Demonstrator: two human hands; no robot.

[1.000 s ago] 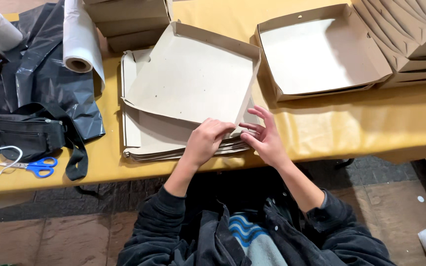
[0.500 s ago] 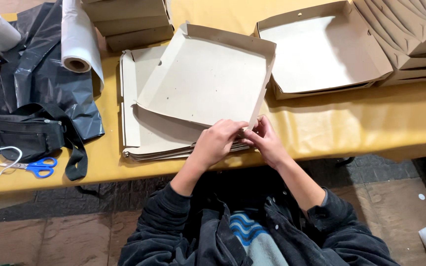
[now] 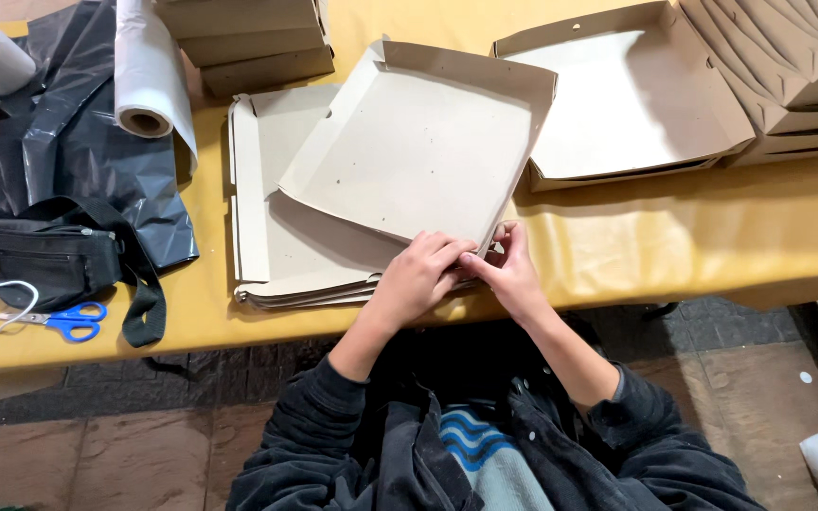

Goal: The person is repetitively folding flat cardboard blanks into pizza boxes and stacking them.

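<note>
Yellow table (image 3: 674, 237): flat cardboard stack (image 3: 267, 237), scissors (image 3: 68, 322), black bag (image 3: 40, 255).

I worked at a packing bench in what looked like a small box-assembly workshop. A yellow-covered table (image 3: 674, 237) carried a stack of flat cardboard blanks (image 3: 276, 237), one half-folded box (image 3: 418, 151), a finished open box (image 3: 617, 104) and piles of folded ones (image 3: 788, 66). A roll of clear plastic film (image 3: 149, 71), black plastic sheeting (image 3: 78, 142) and blue-handled scissors (image 3: 68, 322) lay alongside, above a worn tiled floor (image 3: 97, 445).
</note>
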